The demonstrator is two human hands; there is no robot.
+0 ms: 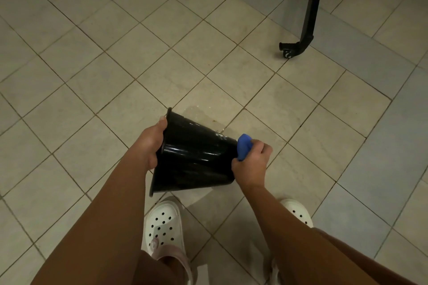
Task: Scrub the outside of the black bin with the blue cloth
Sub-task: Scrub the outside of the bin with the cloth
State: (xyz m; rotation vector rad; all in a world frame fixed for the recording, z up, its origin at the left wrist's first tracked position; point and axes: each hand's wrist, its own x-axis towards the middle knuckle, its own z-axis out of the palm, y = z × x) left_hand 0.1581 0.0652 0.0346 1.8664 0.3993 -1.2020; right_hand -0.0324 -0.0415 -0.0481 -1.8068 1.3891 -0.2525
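A glossy black bin point(194, 157) is held sideways above the tiled floor, its open rim to the left and its narrower base to the right. My left hand point(151, 143) grips the rim, thumb over the edge. My right hand point(251, 161) clutches a bunched blue cloth point(243, 146) and holds it against the base end of the bin. White specks and wet streaks show on the bin's upper side near the base.
Beige floor tiles point(162, 30) spread all round, with a wet patch point(203, 112) just beyond the bin. A black furniture leg with a caster point(289, 50) stands at the upper right. My feet in white perforated clogs point(163, 227) are directly below the bin.
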